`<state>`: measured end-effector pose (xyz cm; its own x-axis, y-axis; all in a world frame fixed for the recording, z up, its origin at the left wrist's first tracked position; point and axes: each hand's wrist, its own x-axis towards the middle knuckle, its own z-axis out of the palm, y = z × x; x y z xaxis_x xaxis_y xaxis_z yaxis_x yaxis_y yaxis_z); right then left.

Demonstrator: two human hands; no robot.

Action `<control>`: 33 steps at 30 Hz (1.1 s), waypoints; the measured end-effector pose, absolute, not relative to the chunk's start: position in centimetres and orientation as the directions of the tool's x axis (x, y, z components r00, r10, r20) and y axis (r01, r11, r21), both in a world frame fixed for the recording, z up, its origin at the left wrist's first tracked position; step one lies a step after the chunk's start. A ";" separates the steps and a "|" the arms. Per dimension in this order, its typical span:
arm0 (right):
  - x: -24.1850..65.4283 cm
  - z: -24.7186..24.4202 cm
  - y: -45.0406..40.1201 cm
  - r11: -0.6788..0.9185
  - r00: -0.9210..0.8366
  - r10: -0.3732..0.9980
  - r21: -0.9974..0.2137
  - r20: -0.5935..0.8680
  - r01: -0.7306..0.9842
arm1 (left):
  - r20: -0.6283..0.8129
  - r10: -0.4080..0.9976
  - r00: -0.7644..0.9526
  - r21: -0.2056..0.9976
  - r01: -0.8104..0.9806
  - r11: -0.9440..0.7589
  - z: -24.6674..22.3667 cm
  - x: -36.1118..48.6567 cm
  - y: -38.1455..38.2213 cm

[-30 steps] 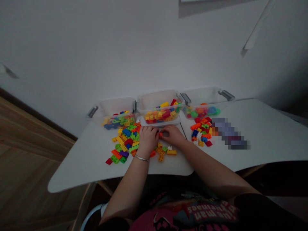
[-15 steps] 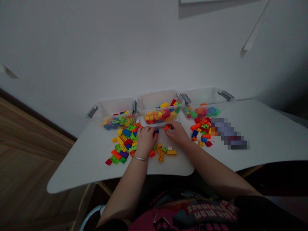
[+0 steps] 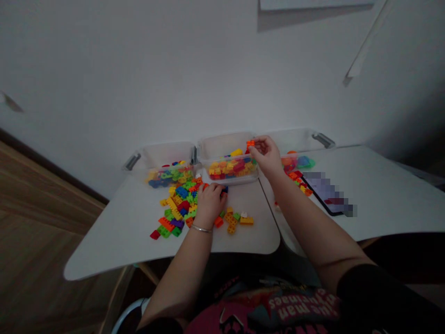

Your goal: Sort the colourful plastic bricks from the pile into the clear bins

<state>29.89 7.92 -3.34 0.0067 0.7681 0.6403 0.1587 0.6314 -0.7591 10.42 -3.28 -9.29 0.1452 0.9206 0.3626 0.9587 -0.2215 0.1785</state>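
An orange building brick (image 3: 250, 144) is pinched in the fingertips of my right hand (image 3: 268, 156), held up over the right end of the middle clear bin (image 3: 229, 180). Inside that bin lie yellow, orange and red bricks (image 3: 231, 168). Down on the table, my left hand (image 3: 209, 204) rests at the right side of a mixed brick pile (image 3: 181, 204). Its fingers curl around a dark blue brick (image 3: 225, 189), which shows only in part at the thumb and forefinger. Just right of this hand lies a small group of yellow, green, orange and white bricks (image 3: 230, 218).
A left clear bin (image 3: 167, 150) holds green, blue and yellow pieces. The right clear bin (image 3: 295, 137) has round coloured pieces and is partly behind my right hand. Beyond my right forearm are more bricks (image 3: 306, 189) and a dark-edged flat device (image 3: 325, 197) with a blurred-out face.
My right hand has risen forward from the table to above the middle bin, carrying the orange brick. My left hand stays in nearly the same place.
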 end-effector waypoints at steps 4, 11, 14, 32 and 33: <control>29.3 -1.8 10.4 0.567 0.035 0.806 -0.787 0.591 0.243 | 0.367 0.919 0.143 0.187 0.956 -0.224 -9.3 10.4 -3.2; 28.5 -1.1 11.1 0.441 -0.097 0.860 -0.635 0.500 0.634 | 0.377 0.914 0.152 0.189 0.953 -0.237 -9.6 10.3 -3.2; 28.2 -1.0 10.7 0.390 -0.127 0.880 -0.543 0.458 0.743 | 0.375 0.914 0.152 0.193 0.952 -0.238 -9.6 10.3 -3.2; 29.8 -5.4 5.0 0.773 -0.150 0.505 -0.368 0.850 0.517 | 0.374 0.912 0.168 0.157 0.958 -0.241 -9.6 10.2 -3.2; 29.6 -6.2 4.3 0.787 -0.163 0.495 -0.360 0.854 0.501 | 0.375 0.911 0.168 0.151 0.959 -0.239 -9.6 10.2 -3.2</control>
<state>29.64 4.30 -6.21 -0.1633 0.4946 0.8537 0.5013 0.7869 -0.3599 10.19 -3.25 -9.58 0.1682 0.9114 0.3755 0.9592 -0.2392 0.1509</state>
